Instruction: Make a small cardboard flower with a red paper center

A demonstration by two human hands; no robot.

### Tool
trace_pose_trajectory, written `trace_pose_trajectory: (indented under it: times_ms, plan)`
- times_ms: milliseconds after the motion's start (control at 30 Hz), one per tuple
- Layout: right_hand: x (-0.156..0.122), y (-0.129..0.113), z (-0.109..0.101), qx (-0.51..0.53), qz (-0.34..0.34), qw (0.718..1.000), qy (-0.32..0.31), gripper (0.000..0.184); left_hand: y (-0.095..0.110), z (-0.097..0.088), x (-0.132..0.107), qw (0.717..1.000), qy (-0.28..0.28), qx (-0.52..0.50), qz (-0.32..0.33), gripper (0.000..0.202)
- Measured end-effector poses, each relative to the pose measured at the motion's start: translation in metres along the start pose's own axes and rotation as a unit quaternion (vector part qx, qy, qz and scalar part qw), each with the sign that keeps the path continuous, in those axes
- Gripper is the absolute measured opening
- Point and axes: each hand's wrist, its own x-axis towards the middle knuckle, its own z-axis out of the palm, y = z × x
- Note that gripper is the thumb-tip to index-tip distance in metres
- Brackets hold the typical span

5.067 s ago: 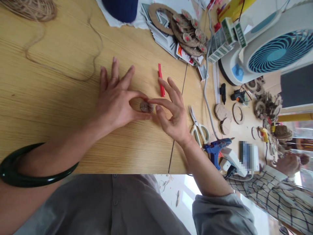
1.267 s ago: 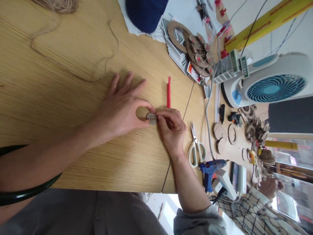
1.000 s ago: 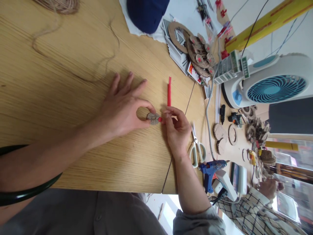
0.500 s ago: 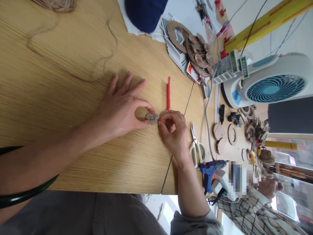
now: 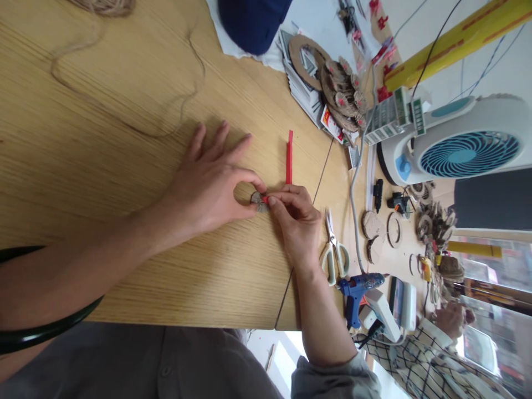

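Between the thumb and index finger of my left hand [image 5: 211, 185] is a small round rosette of brown twine [image 5: 258, 206], pinched at its edge just above the table. The other left fingers are spread. My right hand [image 5: 297, 221] pinches a small red piece [image 5: 265, 199] against the rosette's middle; the fingertips hide most of it, so its kind is unclear. A red ribbon strip [image 5: 289, 158] lies just beyond my right fingers. Scissors [image 5: 331, 246] with pale green handles rest beside my right wrist.
A blue glue gun [image 5: 357, 291] lies to the right of the scissors. Beyond are a white fan [image 5: 457, 144], a stack of cards [image 5: 301, 91], twine-wrapped pieces [image 5: 343, 94] and a navy cap [image 5: 253, 22]. Loose twine [image 5: 124, 123] curls at left. Another person's hand [image 5: 453, 320] is at far right.
My right hand has moved the red piece left, from the rosette's right edge onto its middle. My left hand keeps its pinch. The whole view has shifted slightly.
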Motion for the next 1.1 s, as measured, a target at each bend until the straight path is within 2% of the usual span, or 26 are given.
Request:
trace_pose_trajectory:
  times_ms: [267, 500, 800, 967, 1100]
  plan:
    - [-0.0006, -0.002, -0.0026, -0.012, -0.003, 1.0, -0.017, 0.009, 0.0041, -0.0015, -0.0004, 1.0, -0.009, 0.017, -0.009, 0.022]
    - [-0.0001, -0.0003, 0.0008, -0.021, -0.028, 0.999, -0.004, 0.012, 0.0052, -0.0017, -0.0002, 0.999, -0.013, 0.025, -0.019, 0.024]
    - [-0.0008, -0.0005, 0.004, -0.051, -0.017, 0.999, 0.002, 0.008, 0.0058, -0.0022, -0.0003, 1.0, -0.009, 0.019, -0.015, 0.021]
    - [-0.0006, -0.0026, 0.0029, -0.02, -0.014, 1.0, 0.004, 0.007, 0.0072, -0.0029, 0.0009, 0.999, -0.017, 0.024, -0.023, 0.022]
    - [-0.0037, -0.0025, -0.0043, -0.01, -0.048, 0.999, 0.016, 0.026, 0.0096, -0.0045, 0.0017, 0.998, -0.034, 0.036, -0.037, 0.022]
